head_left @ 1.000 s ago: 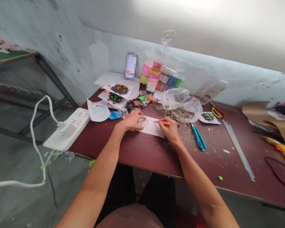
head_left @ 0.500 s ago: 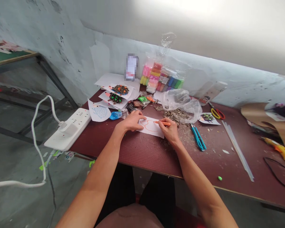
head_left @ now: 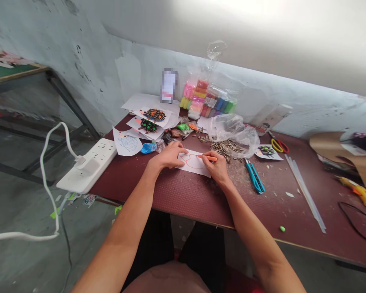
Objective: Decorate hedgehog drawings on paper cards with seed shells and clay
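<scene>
A small white sheet of paper [head_left: 195, 165] with an orange outline lies on the dark red table [head_left: 177, 195]. My right hand [head_left: 216, 166] is closed round an orange pen [head_left: 209, 158], its tip on or just over the upper part of the sheet. Resting on the sheet's left end, my left hand [head_left: 171, 155] has its fingers spread and appears to hold nothing. Beyond the hands are a heap of striped seeds [head_left: 225, 147], a clear plastic bag [head_left: 232, 132] and a blue packet [head_left: 148, 148].
Decorated drawings [head_left: 149, 125] and a white power strip [head_left: 88, 167] are at the left. Packs of coloured clay [head_left: 201, 99] stand by the wall. To the right lie a teal cutter [head_left: 255, 177], scissors [head_left: 279, 145], clear sticks [head_left: 306, 195] and a yellow glue gun [head_left: 358, 192].
My right hand and the orange pen have shifted slightly left over the paper, and the orange line at the top looks longer. My left hand stays in place.
</scene>
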Available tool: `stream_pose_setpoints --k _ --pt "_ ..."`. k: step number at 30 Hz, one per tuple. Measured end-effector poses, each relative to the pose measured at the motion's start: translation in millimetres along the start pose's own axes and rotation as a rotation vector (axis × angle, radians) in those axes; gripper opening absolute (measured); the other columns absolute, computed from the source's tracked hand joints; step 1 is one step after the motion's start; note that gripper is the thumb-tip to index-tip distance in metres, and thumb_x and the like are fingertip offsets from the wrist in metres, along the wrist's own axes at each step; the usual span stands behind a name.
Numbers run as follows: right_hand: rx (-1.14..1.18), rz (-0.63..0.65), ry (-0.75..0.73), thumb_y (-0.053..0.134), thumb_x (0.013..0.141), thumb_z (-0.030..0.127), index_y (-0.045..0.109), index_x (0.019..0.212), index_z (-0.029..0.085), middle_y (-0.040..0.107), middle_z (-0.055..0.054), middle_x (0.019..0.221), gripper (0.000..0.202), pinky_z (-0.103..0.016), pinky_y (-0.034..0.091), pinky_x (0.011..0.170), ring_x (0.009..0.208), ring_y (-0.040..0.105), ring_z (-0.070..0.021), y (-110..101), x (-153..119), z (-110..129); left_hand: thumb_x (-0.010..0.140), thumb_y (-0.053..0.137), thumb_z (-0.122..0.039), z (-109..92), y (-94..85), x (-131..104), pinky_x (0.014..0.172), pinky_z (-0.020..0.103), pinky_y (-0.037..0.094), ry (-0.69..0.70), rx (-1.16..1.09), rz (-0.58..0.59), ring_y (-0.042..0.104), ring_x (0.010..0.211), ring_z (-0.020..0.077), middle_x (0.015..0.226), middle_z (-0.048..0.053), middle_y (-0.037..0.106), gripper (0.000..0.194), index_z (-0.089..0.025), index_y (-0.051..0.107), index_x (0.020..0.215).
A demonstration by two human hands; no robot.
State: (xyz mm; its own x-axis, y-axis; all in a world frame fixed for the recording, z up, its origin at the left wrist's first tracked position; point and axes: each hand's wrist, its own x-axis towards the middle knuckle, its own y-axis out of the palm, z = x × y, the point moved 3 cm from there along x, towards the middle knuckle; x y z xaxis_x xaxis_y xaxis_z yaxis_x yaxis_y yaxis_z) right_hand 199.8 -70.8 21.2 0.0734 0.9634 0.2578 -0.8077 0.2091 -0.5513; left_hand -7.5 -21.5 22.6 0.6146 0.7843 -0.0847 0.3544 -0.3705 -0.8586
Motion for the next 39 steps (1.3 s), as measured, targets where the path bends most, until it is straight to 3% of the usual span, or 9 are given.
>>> stream_pose_setpoints --k 29,39 --pt "-0.075 -0.104 0.03 0.054 0.073 0.039 0.06 0.063 0.022 0.066 -0.002 0.062 0.021 -0.027 0.037 0.058 0.057 0.051 -0.0149 -13.4 -10.2 2.3 0.069 0.065 -0.031 4.3 3.2 1.8 0.112 0.041 0.039 0.008 -0.011 -0.011 0.047 0.125 0.0307 0.132 0.007 0.054 0.062 -0.028 0.068 0.131" --pt "-0.082 -0.124 0.06 0.056 0.072 0.042 0.058 0.06 0.022 0.062 -0.001 0.057 0.023 -0.027 0.034 0.055 0.055 0.049 -0.0148 -18.3 -15.5 4.8 0.071 0.064 -0.031 1.3 1.2 0.6 0.113 0.04 0.037 0.003 -0.008 0.009 0.047 0.127 0.0309 0.135 0.009 0.052 0.063 -0.023 0.067 0.133"
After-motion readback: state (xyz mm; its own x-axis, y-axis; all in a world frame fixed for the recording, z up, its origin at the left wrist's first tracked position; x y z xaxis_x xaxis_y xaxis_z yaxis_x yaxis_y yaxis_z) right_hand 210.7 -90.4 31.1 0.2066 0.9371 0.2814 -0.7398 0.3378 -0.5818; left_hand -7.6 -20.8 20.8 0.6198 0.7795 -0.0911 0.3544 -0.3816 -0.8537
